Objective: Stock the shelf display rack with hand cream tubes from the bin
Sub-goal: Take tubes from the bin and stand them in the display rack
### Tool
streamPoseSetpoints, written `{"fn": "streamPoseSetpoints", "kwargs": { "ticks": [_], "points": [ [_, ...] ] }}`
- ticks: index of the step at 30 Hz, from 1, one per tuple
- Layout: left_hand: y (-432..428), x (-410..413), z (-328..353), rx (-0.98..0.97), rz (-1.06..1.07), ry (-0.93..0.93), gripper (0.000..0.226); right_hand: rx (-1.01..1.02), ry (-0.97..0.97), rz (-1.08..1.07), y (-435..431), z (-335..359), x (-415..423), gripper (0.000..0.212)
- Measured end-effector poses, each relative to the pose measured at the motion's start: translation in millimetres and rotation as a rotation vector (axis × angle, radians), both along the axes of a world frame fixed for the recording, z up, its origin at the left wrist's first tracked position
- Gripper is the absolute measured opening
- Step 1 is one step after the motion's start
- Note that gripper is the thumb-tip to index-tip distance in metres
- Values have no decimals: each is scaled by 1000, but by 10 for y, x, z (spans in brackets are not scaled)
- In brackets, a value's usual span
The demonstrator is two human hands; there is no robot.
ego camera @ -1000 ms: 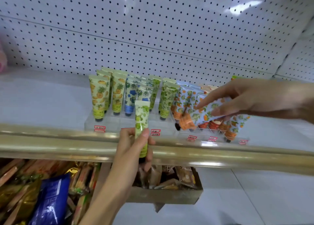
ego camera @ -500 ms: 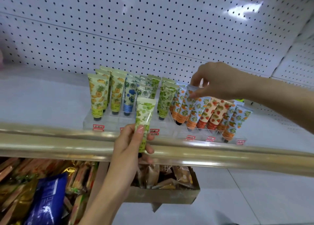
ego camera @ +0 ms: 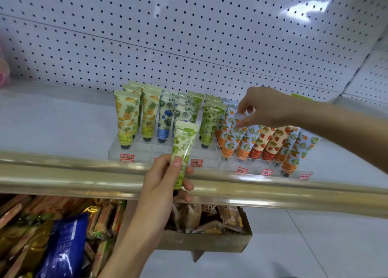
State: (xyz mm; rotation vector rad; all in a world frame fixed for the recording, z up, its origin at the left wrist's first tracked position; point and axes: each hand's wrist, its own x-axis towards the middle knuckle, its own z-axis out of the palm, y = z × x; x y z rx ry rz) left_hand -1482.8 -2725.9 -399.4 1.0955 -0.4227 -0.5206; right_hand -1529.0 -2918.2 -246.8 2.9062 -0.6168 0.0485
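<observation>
One green tube (ego camera: 184,143) — left hand (ego camera: 165,181), one orange tube (ego camera: 234,135) — right hand (ego camera: 270,107)

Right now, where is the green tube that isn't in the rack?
In the head view, near the centre: the left hand holds the green tube above the gold rail, just in front of the clear rack.

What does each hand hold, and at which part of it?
The left hand grips the green tube at its lower, cap end. The right hand pinches the top edge of an orange-print tube.
</observation>
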Motion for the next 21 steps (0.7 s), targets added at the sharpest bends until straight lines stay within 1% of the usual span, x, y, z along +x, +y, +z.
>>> {"fn": "streamPoseSetpoints", "kwargs": {
  "ticks": [8, 10, 13, 17, 21],
  "points": [
    [-20, 5, 4, -4, 5, -5, 18, 11, 7, -3, -28, 6, 14, 49],
    [-25, 2, -1, -2, -3, -16, 18, 43, 2, -1, -34, 18, -8, 47],
    [-40, -13, 5, -19, -22, -9, 18, 76, -27, 24, -35, 74, -50, 37],
    [-62, -39, 10, -17, -28, -46, 19, 83, -114, 114, 29, 197, -131, 26],
    [-76, -70, 9, 21, 1, -149, 20, 224, -99, 263, 288, 180, -193, 27]
  ]
}}
